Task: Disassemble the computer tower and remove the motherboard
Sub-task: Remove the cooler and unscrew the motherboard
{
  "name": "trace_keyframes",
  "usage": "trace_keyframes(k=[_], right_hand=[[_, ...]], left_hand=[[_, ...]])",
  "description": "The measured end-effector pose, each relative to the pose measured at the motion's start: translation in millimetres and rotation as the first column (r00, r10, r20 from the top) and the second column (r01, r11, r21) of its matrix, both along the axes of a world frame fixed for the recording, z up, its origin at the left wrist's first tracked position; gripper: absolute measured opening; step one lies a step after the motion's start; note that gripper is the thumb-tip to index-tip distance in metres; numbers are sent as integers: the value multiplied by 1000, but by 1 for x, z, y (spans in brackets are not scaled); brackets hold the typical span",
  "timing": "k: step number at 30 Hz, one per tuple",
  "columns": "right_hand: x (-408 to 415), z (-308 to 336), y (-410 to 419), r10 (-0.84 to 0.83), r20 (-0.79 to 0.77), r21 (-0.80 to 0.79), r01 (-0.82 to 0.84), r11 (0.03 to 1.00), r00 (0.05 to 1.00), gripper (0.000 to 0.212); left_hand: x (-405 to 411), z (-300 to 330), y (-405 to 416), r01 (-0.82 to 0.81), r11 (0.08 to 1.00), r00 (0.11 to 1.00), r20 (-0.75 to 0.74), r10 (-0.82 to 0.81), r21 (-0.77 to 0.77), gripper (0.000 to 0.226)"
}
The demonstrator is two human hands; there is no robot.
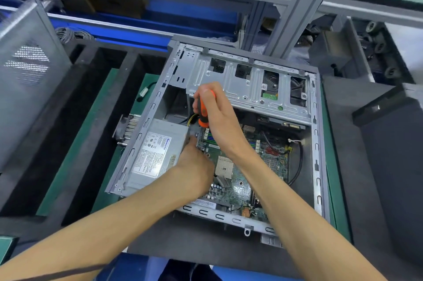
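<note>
The open computer tower [317, 147] lies on its side on the bench. Its green motherboard [235, 189] sits on the case floor with a bare CPU socket [224, 166]. A grey power supply [155, 154] fills the left part of the case. My right hand [212, 106] grips an orange and black screwdriver [202, 115] held upright over the board's upper left corner. My left hand [194, 163] reaches down beside the power supply, and its fingertips are near the screwdriver tip and hidden from view. A silver drive cage [249, 88] spans the far side of the case.
A finned heatsink [128, 129] lies on the green mat [75, 150] left of the case. A perforated grey side panel [27, 69] leans at the far left. Dark case parts [389, 120] sit to the right. Aluminium frame posts [295, 5] rise behind.
</note>
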State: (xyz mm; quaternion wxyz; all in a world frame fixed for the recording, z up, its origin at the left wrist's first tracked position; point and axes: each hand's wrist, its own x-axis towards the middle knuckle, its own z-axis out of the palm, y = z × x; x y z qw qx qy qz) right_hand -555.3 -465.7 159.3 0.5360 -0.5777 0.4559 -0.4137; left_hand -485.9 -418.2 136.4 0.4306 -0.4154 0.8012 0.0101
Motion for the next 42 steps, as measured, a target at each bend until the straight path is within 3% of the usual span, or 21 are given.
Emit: trace_keyframes(k=[2, 3, 6, 9, 12, 19, 25, 28, 33, 36, 40, 42], right_hand=[[-1, 9, -3, 1, -281, -103, -31, 994, 960, 24], [-2, 15, -5, -22, -443, -155, -52, 986, 896, 27], [-5, 34, -13, -132, -791, -246, -113, 963, 598, 35], [-9, 47, -23, -100, -915, -168, -144, 975, 390, 42], [-7, 56, -28, -37, -964, -91, -195, 977, 262, 36], [-2, 55, -20, -59, -965, -127, -262, 957, 254, 20], [-1, 58, -18, -68, -978, -126, -293, 948, 199, 40], [7, 56, -16, -53, -979, -111, -293, 950, 198, 38], [5, 68, -21, 128, -969, 41, -378, 925, 209, 41], [5, 71, -19, 140, -979, 75, -383, 921, 145, 33], [7, 66, -16, -8, -996, -42, -370, 928, 94, 29], [3, 66, -16, 37, -992, -10, -378, 926, 119, 31]], left_hand=[[2, 0, 0, -7, 1000, 1000, -16, 7, 7, 25], [2, 0, 0, 2, 1000, 1000, -15, -2, 14, 26], [2, 1, 0, 27, 999, 999, -28, -26, 22, 27], [2, 4, 0, 31, 999, 999, -37, -30, 22, 27], [3, 7, -1, 28, 999, 999, -45, -27, 32, 25], [5, 2, -2, 13, 1000, 997, -79, -12, 11, 34], [5, 2, -1, 19, 1000, 996, -90, -19, 0, 28], [4, 3, -1, 6, 1000, 994, -110, -5, 6, 22], [6, 1, -1, 27, 1000, 992, -127, -27, 0, 21], [6, 2, -1, 23, 1000, 993, -120, -23, 2, 22], [8, 8, 0, 12, 999, 975, -221, -20, -39, 17], [12, 12, 3, -9, 994, 943, -332, -26, -105, 15]])
